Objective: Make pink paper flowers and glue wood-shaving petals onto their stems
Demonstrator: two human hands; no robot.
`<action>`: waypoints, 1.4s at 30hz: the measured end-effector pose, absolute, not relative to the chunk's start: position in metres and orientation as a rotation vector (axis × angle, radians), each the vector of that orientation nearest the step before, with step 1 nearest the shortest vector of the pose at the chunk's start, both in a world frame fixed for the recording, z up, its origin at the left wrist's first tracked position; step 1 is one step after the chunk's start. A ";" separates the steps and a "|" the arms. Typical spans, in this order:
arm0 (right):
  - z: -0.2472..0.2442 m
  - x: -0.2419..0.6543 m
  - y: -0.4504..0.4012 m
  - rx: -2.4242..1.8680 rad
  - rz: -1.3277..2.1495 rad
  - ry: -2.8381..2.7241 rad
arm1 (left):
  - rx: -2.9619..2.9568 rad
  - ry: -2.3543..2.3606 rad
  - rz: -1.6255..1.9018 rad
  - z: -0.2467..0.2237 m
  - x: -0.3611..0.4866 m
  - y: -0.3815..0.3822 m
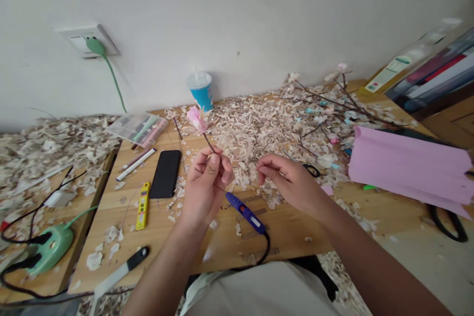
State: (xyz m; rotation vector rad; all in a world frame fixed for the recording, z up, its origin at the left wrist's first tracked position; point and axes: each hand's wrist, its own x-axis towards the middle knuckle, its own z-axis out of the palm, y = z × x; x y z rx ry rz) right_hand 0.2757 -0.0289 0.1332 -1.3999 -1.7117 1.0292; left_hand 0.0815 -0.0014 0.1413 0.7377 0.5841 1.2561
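My left hand [209, 177] is closed around the dark thin stem [209, 144] of a pink flower [196, 118], which points up and slightly left. The bloom looks like thin paper or petals. To the right, my right hand [279, 175] is held with thumb and fingertips pressed together; whatever is between them, if anything, is too small to make out. The hands are apart. Below and between them lies a blue corded tool like a soldering iron [246, 213], its thin tip reaching toward my left wrist.
Pale petal-like scraps [244, 133] cover the table's back. A black phone [165, 174], yellow box [142, 206], marker case [138, 128] and blue cup [201, 93] stand left and behind. Flowering branches [348, 103], pink paper [403, 165] and a bottle [392, 71] are right. A green power strip [54, 249] sits left.
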 end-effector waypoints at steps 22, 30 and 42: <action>0.089 0.280 -0.117 -1.728 0.769 -2.053 | 0.758 0.689 1.424 0.139 0.032 -0.004; 0.019 0.224 -0.134 -1.766 0.654 -1.971 | 0.734 0.750 1.433 0.125 0.027 -0.007; 0.029 0.233 -0.145 -1.740 0.728 -1.818 | 0.683 0.800 1.486 0.114 0.016 -0.023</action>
